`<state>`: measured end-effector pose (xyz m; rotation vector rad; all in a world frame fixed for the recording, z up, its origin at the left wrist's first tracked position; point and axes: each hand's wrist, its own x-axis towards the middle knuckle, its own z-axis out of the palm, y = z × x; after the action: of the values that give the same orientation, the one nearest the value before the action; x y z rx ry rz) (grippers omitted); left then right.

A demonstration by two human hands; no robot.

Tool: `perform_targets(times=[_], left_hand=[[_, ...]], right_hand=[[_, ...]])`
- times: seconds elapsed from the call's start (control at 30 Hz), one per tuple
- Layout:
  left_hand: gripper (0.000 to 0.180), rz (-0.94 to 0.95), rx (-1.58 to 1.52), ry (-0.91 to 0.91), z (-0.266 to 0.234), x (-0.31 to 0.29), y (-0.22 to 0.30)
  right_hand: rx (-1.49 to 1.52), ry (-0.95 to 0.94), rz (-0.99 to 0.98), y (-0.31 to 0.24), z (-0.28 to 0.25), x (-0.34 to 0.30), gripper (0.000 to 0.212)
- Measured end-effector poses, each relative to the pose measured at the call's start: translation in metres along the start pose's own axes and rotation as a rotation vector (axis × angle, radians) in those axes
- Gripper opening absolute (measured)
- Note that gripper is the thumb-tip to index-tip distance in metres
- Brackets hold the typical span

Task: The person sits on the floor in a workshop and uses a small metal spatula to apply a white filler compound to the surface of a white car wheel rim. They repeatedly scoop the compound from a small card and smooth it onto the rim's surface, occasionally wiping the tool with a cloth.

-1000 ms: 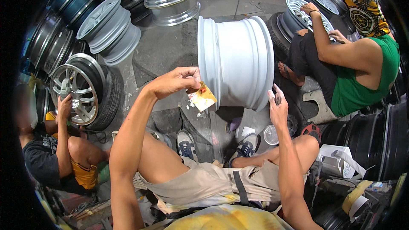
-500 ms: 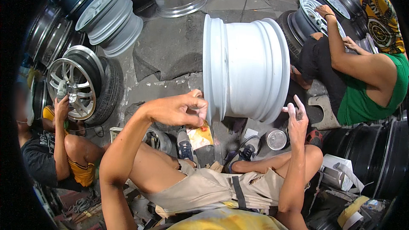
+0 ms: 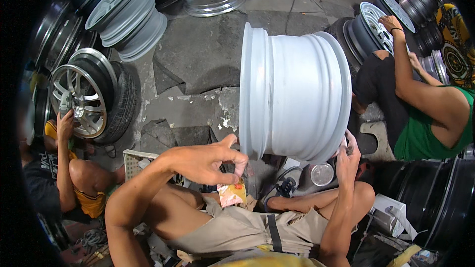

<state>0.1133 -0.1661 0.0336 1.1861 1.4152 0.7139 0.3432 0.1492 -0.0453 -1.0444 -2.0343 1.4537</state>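
A pale grey wheel rim lies on its side in front of me, its barrel facing up. My left hand is just left of its near left edge, thumb and fingertips pinched on a small yellow and pink printed sheet. Whether that is paper or a packet I cannot tell. At the rim's near right flange, my right hand is closed with its fingertips on the edge; part of the fingers is hidden behind the metal.
A round clear-lidded tub stands near my right hand. To the left, a co-worker holds a tool at a spoked wheel; on the right, a person in green handles another rim. Beyond lies dark matting.
My right hand has gone from raised, spread fingers to contact with the rim's edge. My left hand, still pinching the sheet, sits lower. The rim appears larger and lower in view.
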Motion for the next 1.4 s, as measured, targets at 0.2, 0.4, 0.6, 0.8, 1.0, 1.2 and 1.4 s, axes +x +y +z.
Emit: perform_targets(times=[0.2,0.4,0.6,0.8,1.0,1.2,1.4], left_hand=[[0.016,-0.037,-0.045,-0.057,0.006,0.000,0.002],[0.014,-0.056,0.139,0.009,0.007,-0.007,0.022],[0.009,-0.021,0.300,0.379,0.030,0.009,0.078],[0.009,-0.015,0.511,0.588,0.032,0.061,0.072],[0.016,-0.102,0.618,0.591,0.027,0.086,0.064],[0.024,-0.178,0.629,0.595,0.035,0.094,0.071],[0.023,-0.127,0.640,0.618,0.040,0.087,0.066]], right_hand=[[-0.093,-0.080,-0.021,-0.005,0.004,-0.006,0.041],[-0.058,-0.093,-0.051,0.004,0.002,-0.009,0.041],[0.034,-0.027,-0.084,0.006,0.011,-0.010,0.032],[-0.003,-0.070,-0.093,0.005,0.011,-0.007,0.037],[0.023,-0.084,-0.065,0.005,0.011,-0.006,0.038],[0.002,-0.052,-0.110,0.021,0.013,-0.002,0.032],[0.020,-0.067,-0.009,0.022,0.013,0.000,0.036]])
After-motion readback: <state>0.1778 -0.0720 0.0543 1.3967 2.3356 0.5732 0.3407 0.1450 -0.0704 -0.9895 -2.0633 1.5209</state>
